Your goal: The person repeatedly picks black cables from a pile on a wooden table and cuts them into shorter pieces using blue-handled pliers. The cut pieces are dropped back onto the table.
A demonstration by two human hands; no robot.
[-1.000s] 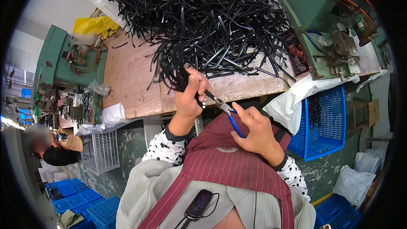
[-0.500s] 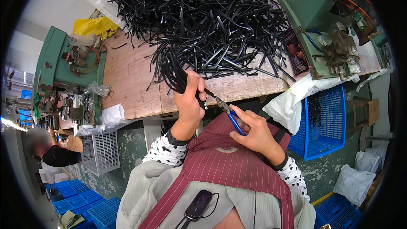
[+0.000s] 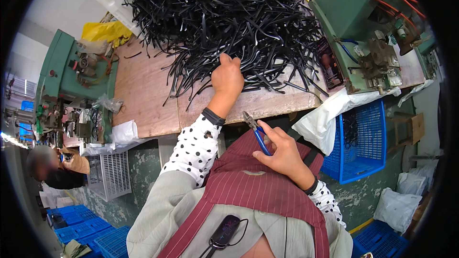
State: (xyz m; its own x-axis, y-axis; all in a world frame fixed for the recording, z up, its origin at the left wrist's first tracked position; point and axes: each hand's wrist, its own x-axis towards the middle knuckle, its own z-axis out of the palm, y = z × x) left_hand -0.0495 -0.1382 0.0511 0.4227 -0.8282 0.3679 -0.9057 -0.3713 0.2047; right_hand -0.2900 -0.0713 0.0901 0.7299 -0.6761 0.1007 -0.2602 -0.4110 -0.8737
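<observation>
Clock positions are from frame centre, 12 at the top. Left hand (image 3: 228, 77) is at 12, back of hand up, over the near edge of the pile of black strips (image 3: 224, 19). Its fingers curl down into the strips; tips hidden, so can't tell whether they're grasping any. Right hand (image 3: 283, 153) is at 4, fingers wrapped round the blue handles of the pliers (image 3: 250, 121), metal nose pointing toward 11, just off the bench (image 3: 143, 86) front edge. Can't tell if the nose is fully closed.

Pile fills 11 to 1 on the bench, loose strips spreading toward the front edge. Dark printed box (image 3: 330, 64) at 2, beside the pile. Green machine (image 3: 344, 9) at 2, second blue-handled tool (image 3: 348, 51) on it. Another green machine (image 3: 64, 67) between 9 and 10. Yellow bag (image 3: 103, 32) at 10. White sack (image 3: 315, 129) at 3, blue crate (image 3: 363, 174) at 4 with dark strips inside.
</observation>
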